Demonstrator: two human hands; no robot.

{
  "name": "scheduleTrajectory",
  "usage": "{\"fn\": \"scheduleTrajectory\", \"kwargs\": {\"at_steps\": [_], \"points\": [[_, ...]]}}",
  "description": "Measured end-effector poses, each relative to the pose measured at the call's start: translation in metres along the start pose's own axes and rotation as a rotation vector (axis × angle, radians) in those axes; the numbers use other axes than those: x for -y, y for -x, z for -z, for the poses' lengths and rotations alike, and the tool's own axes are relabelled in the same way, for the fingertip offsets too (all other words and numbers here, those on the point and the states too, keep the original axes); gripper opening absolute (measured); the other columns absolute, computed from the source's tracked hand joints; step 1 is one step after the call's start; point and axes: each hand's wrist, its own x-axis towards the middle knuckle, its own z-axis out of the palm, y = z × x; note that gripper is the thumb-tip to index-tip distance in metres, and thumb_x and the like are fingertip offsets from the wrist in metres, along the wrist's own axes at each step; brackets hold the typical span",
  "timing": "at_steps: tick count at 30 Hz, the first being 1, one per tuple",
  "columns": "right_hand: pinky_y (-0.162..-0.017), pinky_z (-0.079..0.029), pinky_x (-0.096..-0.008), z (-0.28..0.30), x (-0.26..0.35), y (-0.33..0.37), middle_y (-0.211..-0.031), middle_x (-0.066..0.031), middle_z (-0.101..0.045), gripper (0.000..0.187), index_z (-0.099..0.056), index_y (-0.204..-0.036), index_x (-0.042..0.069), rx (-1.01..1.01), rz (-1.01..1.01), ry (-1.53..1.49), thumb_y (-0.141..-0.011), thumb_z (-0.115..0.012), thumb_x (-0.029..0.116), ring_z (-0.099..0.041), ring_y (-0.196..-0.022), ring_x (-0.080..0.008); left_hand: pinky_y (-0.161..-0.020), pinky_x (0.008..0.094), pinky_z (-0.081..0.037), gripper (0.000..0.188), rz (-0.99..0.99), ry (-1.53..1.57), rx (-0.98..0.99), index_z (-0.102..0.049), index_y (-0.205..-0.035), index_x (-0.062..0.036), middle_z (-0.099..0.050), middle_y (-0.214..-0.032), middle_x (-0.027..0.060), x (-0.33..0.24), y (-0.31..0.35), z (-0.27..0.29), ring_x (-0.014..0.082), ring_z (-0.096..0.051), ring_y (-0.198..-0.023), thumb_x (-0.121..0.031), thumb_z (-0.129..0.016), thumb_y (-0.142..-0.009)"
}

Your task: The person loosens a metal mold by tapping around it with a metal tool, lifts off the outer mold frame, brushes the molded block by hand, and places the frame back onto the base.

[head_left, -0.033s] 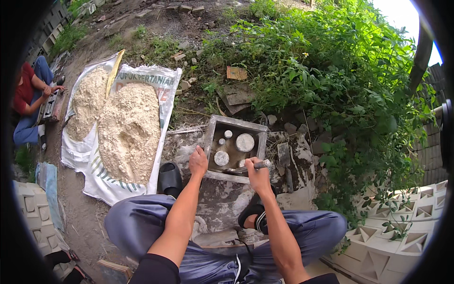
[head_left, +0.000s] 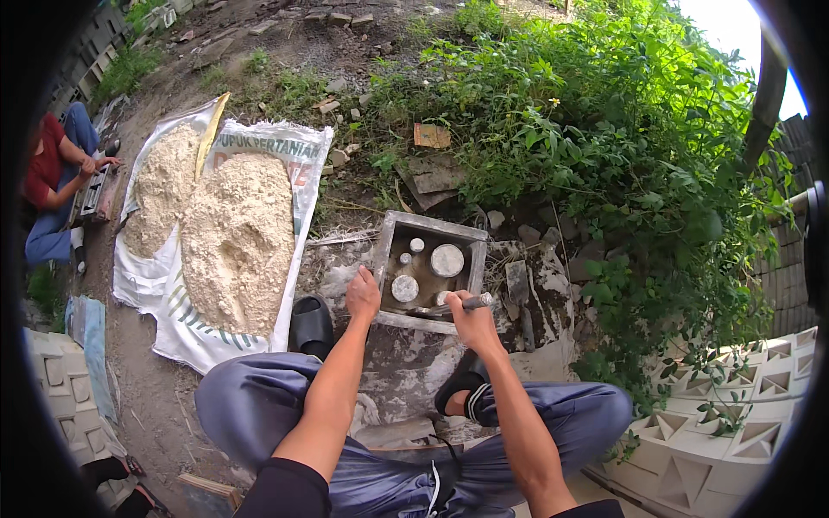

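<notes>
A square grey box mould (head_left: 393, 233) lies on the ground before me, with several round pale plugs of different sizes standing inside it. The biggest plug (head_left: 446, 260) is toward its far right, and another wide plug (head_left: 404, 288) is near its left wall. My left hand (head_left: 363, 293) is closed at the mould's left side, against the rim near the front corner. Over the near right corner, my right hand (head_left: 471, 322) is wrapped round the thick grey handle (head_left: 477, 301) of a hand tool. The tool's working end reaches inside the mould and is partly hidden.
Left of the mould, heaps of pale powder (head_left: 237, 233) lie on opened white sacks (head_left: 302, 164). Dense green plants (head_left: 639, 173) grow to the right. Cast blocks (head_left: 734, 414) are stacked at lower right. At far left sits another person (head_left: 60, 181) with a mould.
Very little differs. My right hand and the tool have shifted only slightly, and my left hand stays at the mould's side.
</notes>
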Motion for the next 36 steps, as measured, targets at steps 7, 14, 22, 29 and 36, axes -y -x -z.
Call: {"fn": "scheduleTrajectory", "kwargs": {"at_steps": [7, 14, 22, 29, 36], "points": [[-0.075, -0.056, -0.0354, 0.052, 0.008, 0.023, -0.091, -0.0089, -0.061, 0.02, -0.052, -0.112, 0.004, 0.748, -0.445, -0.584, -0.094, -0.049, 0.012, -0.065, -0.082, -0.0209, -0.086, 0.0484, -0.045, 0.038, -0.156, -0.29, 0.041, -0.057, -0.105, 0.0001, -0.061, -0.104, 0.0254, -0.014, 0.003, 0.019, 0.0402, -0.057, -0.098, -0.031, -0.037, -0.092], [-0.085, -0.054, -0.0437, 0.063, 0.016, 0.002, -0.106, -0.0119, -0.058, 0.023, -0.053, -0.113, 0.006, 0.949, -0.756, -0.784, -0.092, -0.054, 0.012, -0.061, -0.093, -0.0259, -0.092, 0.0442, -0.045, 0.038, -0.322, -0.778, 0.595, -0.055, -0.116, -0.0029, -0.057, -0.119, 0.0239, -0.094, -0.039, 0.121, 0.0369, -0.054, -0.112, -0.018, -0.046, -0.083], [-0.071, -0.046, -0.0329, 0.02, 0.021, 0.02, -0.083, -0.0135, -0.065, 0.014, -0.062, -0.091, 0.003, 0.566, 0.145, 0.03, -0.083, -0.067, 0.013, -0.059, -0.078, -0.0209, -0.084, 0.0422, -0.047, 0.03, -0.772, -0.216, 0.615, -0.057, -0.11, -0.0027, -0.063, -0.102, 0.0182, -0.21, 0.066, 0.2, 0.033, -0.061, -0.095, -0.024, -0.049, -0.09], [-0.063, -0.047, -0.0407, 0.071, 0.085, 0.007, -0.076, -0.0181, -0.063, 0.014, -0.059, -0.085, 0.001, 0.454, 0.3, 0.058, -0.08, -0.066, 0.012, -0.062, -0.073, -0.0367, -0.084, 0.0408, -0.047, 0.03, -0.908, -0.327, 0.754, -0.057, -0.11, -0.0018, -0.063, -0.102, 0.0202, -0.219, 0.078, 0.177, 0.0338, -0.06, -0.096, -0.024, -0.052, -0.089], [-0.059, -0.048, -0.0356, 0.068, 0.073, -0.023, -0.071, -0.0157, -0.063, 0.013, -0.06, -0.091, 0.0, 0.23, 0.34, -0.028, -0.083, -0.065, 0.009, -0.062, -0.062, -0.0255, -0.087, 0.0386, -0.046, 0.028, -0.88, -0.309, 0.599, -0.055, -0.109, -0.0008, -0.061, -0.106, 0.0212, -0.194, 0.039, 0.131, 0.0339, -0.059, -0.101, -0.019, -0.051, -0.088]]}}
